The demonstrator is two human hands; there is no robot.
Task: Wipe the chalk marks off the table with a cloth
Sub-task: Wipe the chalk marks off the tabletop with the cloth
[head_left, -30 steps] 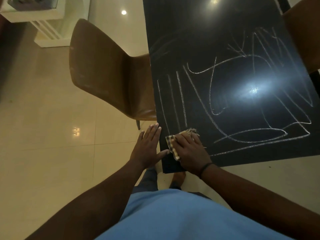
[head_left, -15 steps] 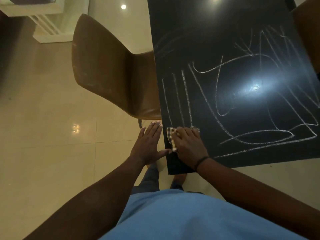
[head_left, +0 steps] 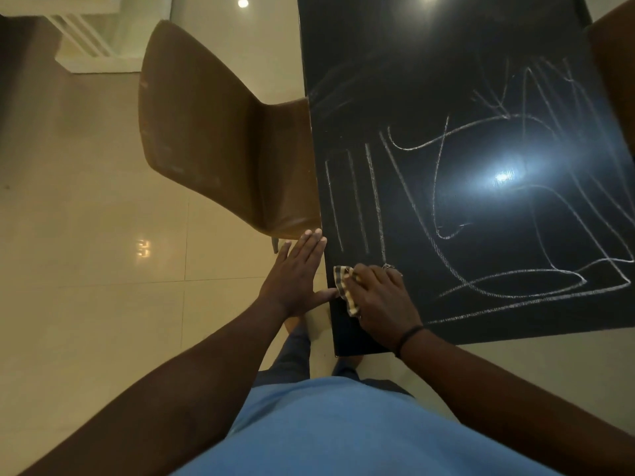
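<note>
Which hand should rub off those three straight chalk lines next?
The right hand, probably. It already presses the checked cloth onto the table, just below the three straight chalk lines. The left hand lies flat at the edge, holding nothing.

A home dining room: glossy cream floor tiles (head_left: 86,235), a brown moulded chair (head_left: 220,139) at 10 o'clock, tucked against the dark surface (head_left: 429,63).

Dark table (head_left: 429,63), white chalk marks (head_left: 446,201) scrawled across it, checked cloth (head_left: 343,286) near its front-left corner
</note>
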